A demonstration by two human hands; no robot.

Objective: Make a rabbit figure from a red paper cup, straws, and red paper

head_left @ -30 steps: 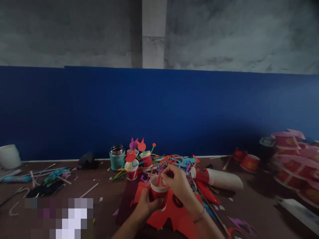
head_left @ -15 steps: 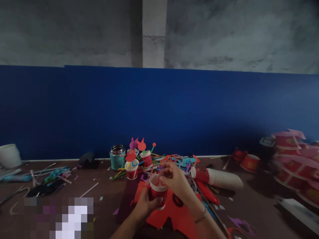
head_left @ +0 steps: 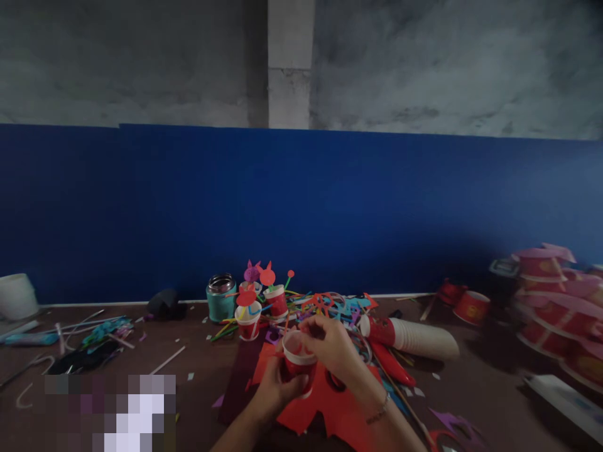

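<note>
Head cam: gripping red cup (head_left: 300, 360) w/ curled L hand (head_left: 277, 386), pinching R hand (head_left: 332, 342) shut by it; can't tell on what.

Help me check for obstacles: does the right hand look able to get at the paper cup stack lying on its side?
Probably yes: the paper cup stack lies to the right of the right hand, with only low scraps between. Its fingers, now at the held cup's mouth, would have to leave it.

left-front table (head_left: 188, 420) corner: pixel blocks (head_left: 136, 414) hide what lies there | right edge: pink-and-red stack (head_left: 560, 314) blurred, cut off | right hand (head_left: 330, 342): fingertips' grip on straw (head_left: 287, 323) unclear
</note>
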